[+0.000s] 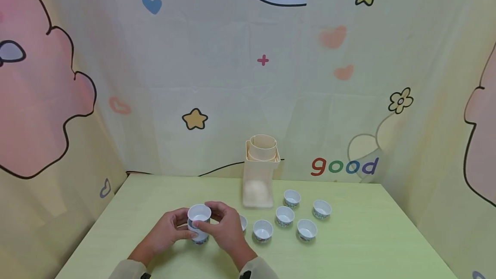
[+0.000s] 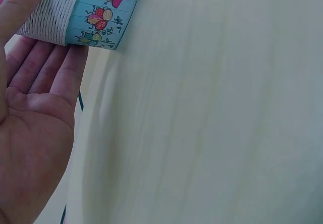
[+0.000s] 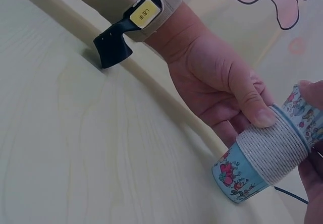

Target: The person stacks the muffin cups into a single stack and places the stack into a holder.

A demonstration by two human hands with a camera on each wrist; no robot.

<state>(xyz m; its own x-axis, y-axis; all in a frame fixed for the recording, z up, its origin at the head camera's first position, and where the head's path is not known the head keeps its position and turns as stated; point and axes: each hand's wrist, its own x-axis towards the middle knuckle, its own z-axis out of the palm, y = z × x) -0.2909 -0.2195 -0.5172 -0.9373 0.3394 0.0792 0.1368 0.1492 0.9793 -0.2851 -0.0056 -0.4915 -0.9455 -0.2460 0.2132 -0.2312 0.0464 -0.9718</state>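
Both hands hold a short stack of small white cups (image 1: 199, 223) near the table's front, left of centre. My left hand (image 1: 179, 227) grips it from the left, with the thumb on the white ribbed middle (image 3: 275, 151) and the fingers behind it (image 2: 48, 70). My right hand (image 1: 217, 224) holds it from the right, and its fingertips (image 3: 314, 171) show at the frame edge. The lowest cup has a blue flowered band (image 2: 103, 14) at its base. I cannot tell whether the stack rests on the table.
Several more cups (image 1: 284, 215) stand loose on the pale green table (image 1: 348, 253) to the right, one (image 1: 243, 223) half hidden behind my right hand. A tall beige container (image 1: 260, 184) stands at the back centre. Cartoon-print curtains wall in three sides.
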